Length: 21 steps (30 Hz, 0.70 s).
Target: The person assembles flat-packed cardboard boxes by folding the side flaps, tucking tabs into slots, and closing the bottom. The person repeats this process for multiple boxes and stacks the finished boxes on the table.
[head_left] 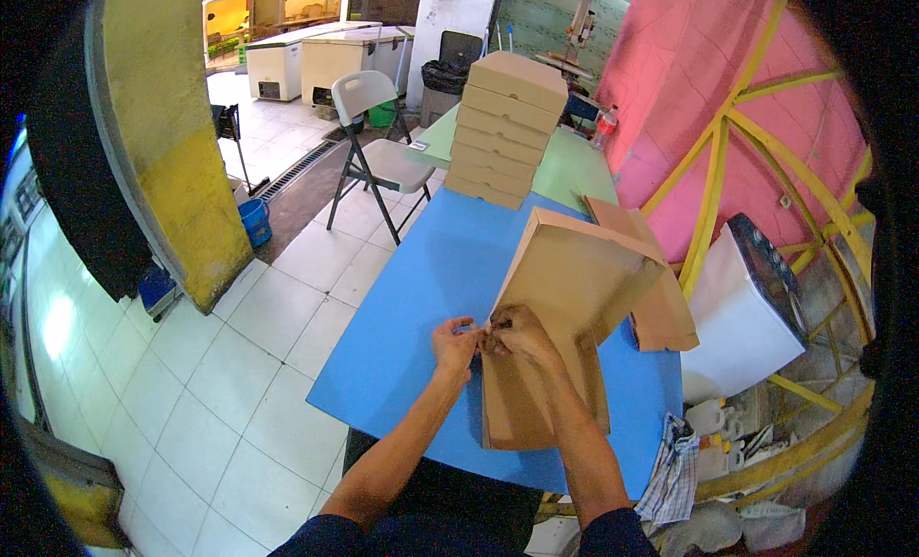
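Note:
A brown cardboard pizza box (584, 279) stands opened out on the blue table (412, 270), its lid raised and leaning to the right. At its left edge, by the fold between lid and base, my left hand (456, 348) pinches the cardboard from outside. My right hand (518, 334) reaches across the inside of the box, fingers closed on the same corner. The fingertips of both hands meet there and hide the exact flap between them.
Several closed boxes form a tall stack (503, 131) at the table's far end. Flat cardboard (662, 323) lies by the right edge, beside a white appliance (732, 318). A checked cloth (672, 469) hangs at the near right corner. A folding chair (378, 150) stands left of the table.

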### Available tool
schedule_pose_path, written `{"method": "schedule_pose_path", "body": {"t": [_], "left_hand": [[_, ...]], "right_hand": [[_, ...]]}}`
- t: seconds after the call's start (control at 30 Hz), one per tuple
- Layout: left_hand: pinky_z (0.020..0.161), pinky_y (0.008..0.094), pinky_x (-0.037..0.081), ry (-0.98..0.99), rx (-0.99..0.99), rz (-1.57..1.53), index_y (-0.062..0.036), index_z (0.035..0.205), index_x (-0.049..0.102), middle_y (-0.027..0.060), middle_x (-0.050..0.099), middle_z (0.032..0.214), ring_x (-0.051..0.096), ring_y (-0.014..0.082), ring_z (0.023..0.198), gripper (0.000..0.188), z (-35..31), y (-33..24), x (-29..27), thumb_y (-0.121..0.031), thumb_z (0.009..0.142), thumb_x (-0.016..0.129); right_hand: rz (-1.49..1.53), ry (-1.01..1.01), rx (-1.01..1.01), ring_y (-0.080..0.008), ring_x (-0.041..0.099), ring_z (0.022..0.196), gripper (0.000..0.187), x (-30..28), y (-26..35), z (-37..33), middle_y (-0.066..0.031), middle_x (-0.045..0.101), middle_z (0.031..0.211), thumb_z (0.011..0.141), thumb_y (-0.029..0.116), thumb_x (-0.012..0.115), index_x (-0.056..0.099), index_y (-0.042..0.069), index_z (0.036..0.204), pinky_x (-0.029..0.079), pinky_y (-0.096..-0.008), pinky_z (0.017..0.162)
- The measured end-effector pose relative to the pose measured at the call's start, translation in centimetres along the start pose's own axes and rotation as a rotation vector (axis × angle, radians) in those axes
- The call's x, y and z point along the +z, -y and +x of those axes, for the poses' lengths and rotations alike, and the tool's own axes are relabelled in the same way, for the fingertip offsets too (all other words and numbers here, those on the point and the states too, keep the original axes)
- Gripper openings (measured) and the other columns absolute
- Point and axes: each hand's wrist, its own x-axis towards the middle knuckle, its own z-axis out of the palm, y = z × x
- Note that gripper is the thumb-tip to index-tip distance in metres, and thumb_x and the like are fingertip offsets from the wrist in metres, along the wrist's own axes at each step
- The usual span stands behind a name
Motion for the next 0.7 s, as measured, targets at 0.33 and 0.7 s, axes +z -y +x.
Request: {"method": "schedule_pose_path", "body": {"t": [0.33, 0.7], "left_hand": [[0.056, 0.03, 0.053, 0.235, 0.165, 0.338, 0.006, 0.127, 0.055, 0.0121, 0.07, 0.081, 0.065, 0.015, 0.067, 0.047, 1.9, -1.1, -2.3, -0.006, 0.084, 0.071], [0.053, 0.0351, 0.05, 0.189, 0.449, 0.796, 0.0012, 0.13, 0.048, 0.0124, 0.069, 0.069, 0.066, 0.0206, 0.06, 0.058, 2.0, -2.4, -2.8, -0.008, 0.08, 0.076]], "right_hand": [[0.532, -0.106, -0.034, -0.019, 0.063, 0.062, 0.011, 1.8, -1.4, -0.8, -0.0103, 0.067, 0.081, 0.077, -0.009, 0.066, 0.066, -0.001, 0.084, 0.056, -0.0301, 0.053], [0.617, -0.083, 0.024, -0.0211, 0.065, 0.059, 0.01, 2.4, -0.6, -1.0, -0.013, 0.066, 0.071, 0.074, -0.013, 0.061, 0.065, -0.004, 0.076, 0.054, -0.0308, 0.05]]}}
